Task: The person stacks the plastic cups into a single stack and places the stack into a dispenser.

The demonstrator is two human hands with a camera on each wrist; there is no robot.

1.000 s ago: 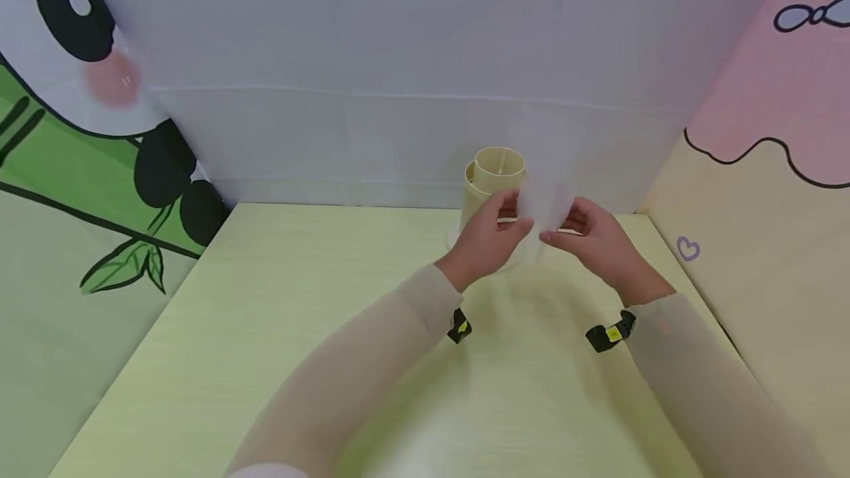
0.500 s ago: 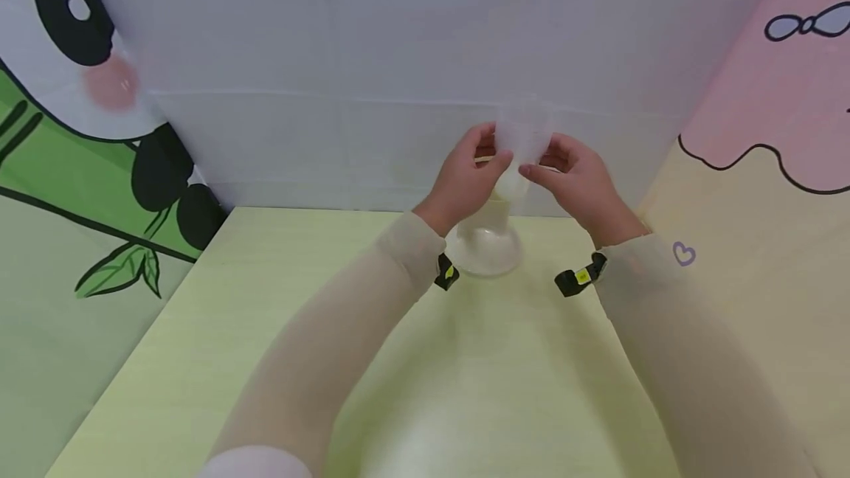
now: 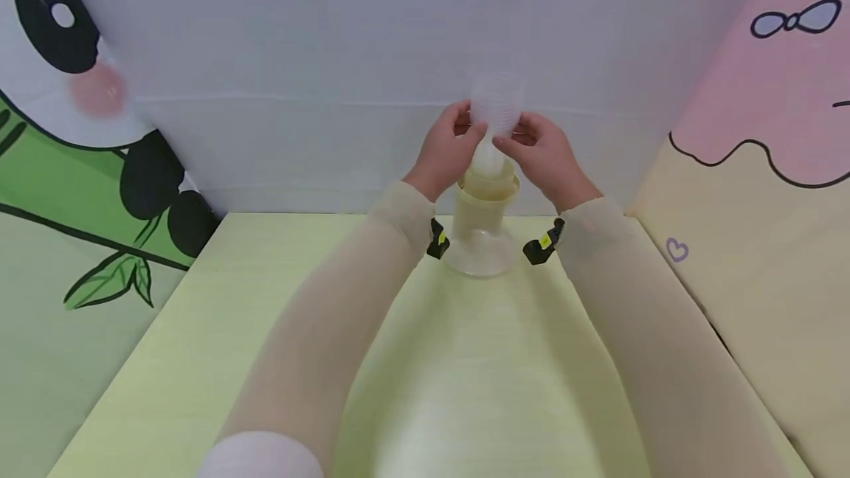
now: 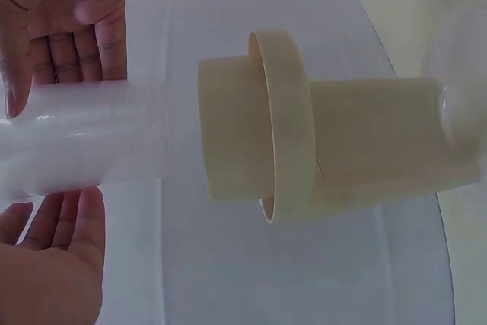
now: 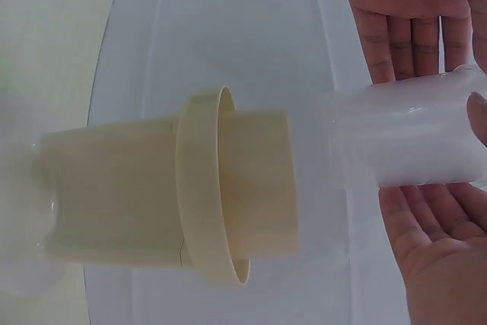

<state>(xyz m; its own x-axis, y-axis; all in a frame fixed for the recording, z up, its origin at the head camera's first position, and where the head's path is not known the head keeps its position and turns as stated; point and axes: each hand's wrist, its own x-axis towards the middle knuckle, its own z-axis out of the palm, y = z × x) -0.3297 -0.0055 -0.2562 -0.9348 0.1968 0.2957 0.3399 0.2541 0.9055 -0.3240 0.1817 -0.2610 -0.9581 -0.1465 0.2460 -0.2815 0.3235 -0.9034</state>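
Observation:
A stack of clear plastic cups (image 3: 498, 98) is held upright between both hands. My left hand (image 3: 446, 150) grips it from the left, thumb in front and fingers behind, and my right hand (image 3: 548, 156) grips the other side the same way. Directly below stands a beige cylindrical holder (image 3: 479, 211), with a wider ring around its upper part and a narrower tube rising out of it. Both wrist views are turned sideways and show a small gap between the cup stack (image 4: 84, 138) and the mouth of the beige holder (image 5: 255, 184).
The holder rests on a clear round base (image 3: 481, 255) near the back edge of the pale yellow table (image 3: 412, 389). Behind it hangs a white sheet (image 3: 398, 43). Cartoon-printed panels line the left and right sides.
Both hands have moved up and to the left with the cup stack. From beside the beige holder, the stack has come over its top opening, leaving the holder's body and base in view.

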